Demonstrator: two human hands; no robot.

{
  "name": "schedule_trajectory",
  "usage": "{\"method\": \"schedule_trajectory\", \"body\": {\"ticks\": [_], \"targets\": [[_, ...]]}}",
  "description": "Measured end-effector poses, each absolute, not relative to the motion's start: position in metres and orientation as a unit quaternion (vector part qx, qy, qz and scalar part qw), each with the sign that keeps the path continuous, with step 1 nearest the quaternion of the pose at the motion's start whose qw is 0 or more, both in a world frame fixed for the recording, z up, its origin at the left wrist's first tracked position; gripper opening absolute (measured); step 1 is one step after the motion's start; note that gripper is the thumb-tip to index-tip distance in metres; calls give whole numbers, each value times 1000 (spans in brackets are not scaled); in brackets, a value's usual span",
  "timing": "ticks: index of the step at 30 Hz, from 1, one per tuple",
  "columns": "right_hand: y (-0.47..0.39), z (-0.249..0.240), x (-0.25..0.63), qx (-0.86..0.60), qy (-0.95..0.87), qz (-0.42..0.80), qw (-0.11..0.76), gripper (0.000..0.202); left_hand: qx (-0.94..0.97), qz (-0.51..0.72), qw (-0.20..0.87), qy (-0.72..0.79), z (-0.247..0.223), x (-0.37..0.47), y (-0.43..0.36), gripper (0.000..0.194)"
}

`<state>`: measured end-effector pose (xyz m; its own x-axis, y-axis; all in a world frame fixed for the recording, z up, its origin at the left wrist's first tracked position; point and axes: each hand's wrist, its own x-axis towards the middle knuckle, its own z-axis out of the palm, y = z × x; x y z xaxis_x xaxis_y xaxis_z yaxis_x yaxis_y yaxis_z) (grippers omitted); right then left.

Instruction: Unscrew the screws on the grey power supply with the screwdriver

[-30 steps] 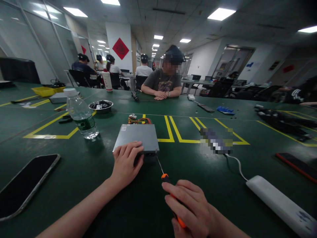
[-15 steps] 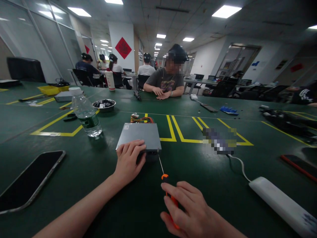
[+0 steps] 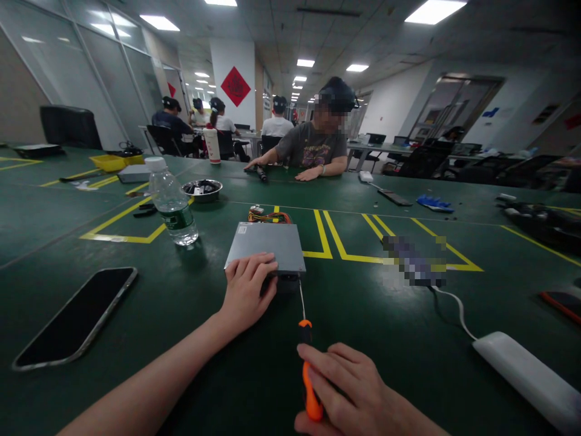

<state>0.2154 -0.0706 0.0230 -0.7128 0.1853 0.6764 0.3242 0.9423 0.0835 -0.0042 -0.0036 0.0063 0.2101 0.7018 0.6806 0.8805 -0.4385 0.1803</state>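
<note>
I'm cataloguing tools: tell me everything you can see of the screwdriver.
The screwdriver has an orange-and-black handle, apparently plastic, and a thin, straight, metallic-looking shaft. The right hand holds the handle. It points forward, its tip at the near right corner of the grey box; exact contact is unclear.

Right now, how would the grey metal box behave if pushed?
The grey metal box looks stiff, and its low, flat shape probably won't tip. The left hand on it would likely limit sliding. The thin coloured wires at its far edge look floppy and may trail.
</note>
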Motion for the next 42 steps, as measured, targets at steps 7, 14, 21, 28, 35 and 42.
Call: {"method": "schedule_trajectory", "body": {"ticks": [7,14,21,28,35,42], "targets": [[-72,26,212,-154,-937,-78,303,32,-766,-359,119,-520,8,-4,-4,20],[-71,19,213,-147,-917,-80,363,18,-765,-359,116,-523,8,-4,-4,20],[-70,26,211,-141,-937,-74,310,26,-766,-355,112,-524,9,-4,-5,19],[-69,14,213,-144,-924,-43,353,30,-766,-359,112,-521,11,-3,-6,18],[-69,23,214,-123,-941,-72,306,26,-767,-356,112,-522,9,-3,-4,19],[-67,20,215,-128,-932,-59,333,34,-764,-359,114,-524,8,-3,-4,19]]}}
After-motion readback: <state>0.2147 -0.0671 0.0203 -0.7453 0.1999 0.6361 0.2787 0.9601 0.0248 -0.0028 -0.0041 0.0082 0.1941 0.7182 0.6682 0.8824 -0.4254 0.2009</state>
